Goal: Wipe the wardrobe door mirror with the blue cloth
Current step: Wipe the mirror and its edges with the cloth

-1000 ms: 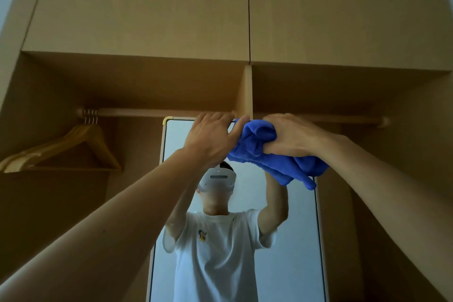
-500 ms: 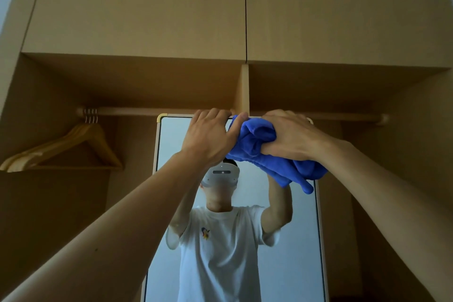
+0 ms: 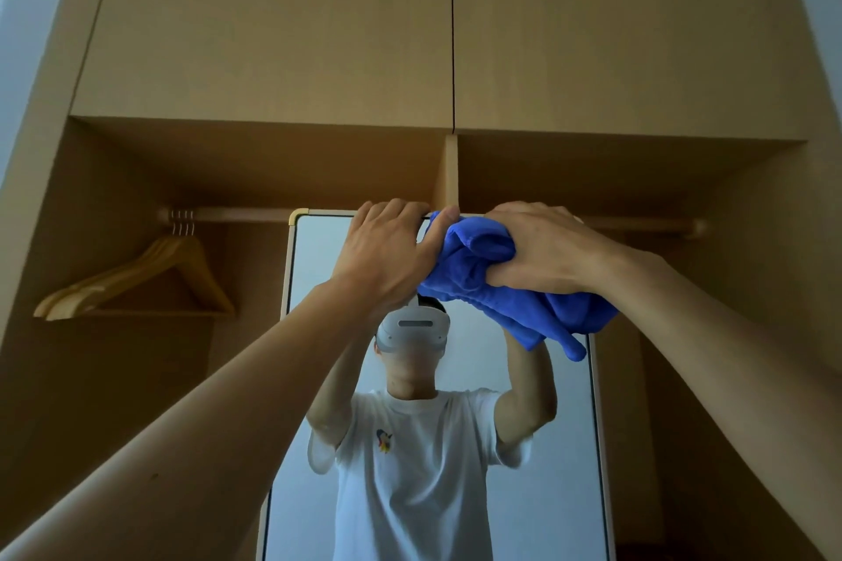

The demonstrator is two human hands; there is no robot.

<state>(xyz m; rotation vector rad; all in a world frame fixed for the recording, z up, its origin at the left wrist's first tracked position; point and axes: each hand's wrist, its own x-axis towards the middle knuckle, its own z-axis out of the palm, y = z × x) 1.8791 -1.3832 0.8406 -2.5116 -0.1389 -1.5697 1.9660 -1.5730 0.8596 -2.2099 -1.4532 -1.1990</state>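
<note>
With both arms raised ahead of me, I count two hands at the top edge of one mirror [image 3: 319, 287]. My right hand [image 3: 542, 253] is clenched around the bunched blue cloth [image 3: 483, 282], its fingers [image 3: 505, 273] curled tight into the folds; a loose tail of the cloth hangs down across the mirror's upper right corner. My left hand [image 3: 387, 255] has its fingers hooked over the mirror's top rim, thumb touching the cloth, holding only that edge. The glass below both hands lies open and uncovered down to the bottom of view, reflecting a person in a white T-shirt with both arms raised. Behind the mirror runs one hanging rail [image 3: 237, 214], carrying a small stack of wooden hangers [image 3: 136, 282] at its left end; I cannot count them exactly. Above sit two closed upper cabinet doors [image 3: 273, 23], split by one seam.
</note>
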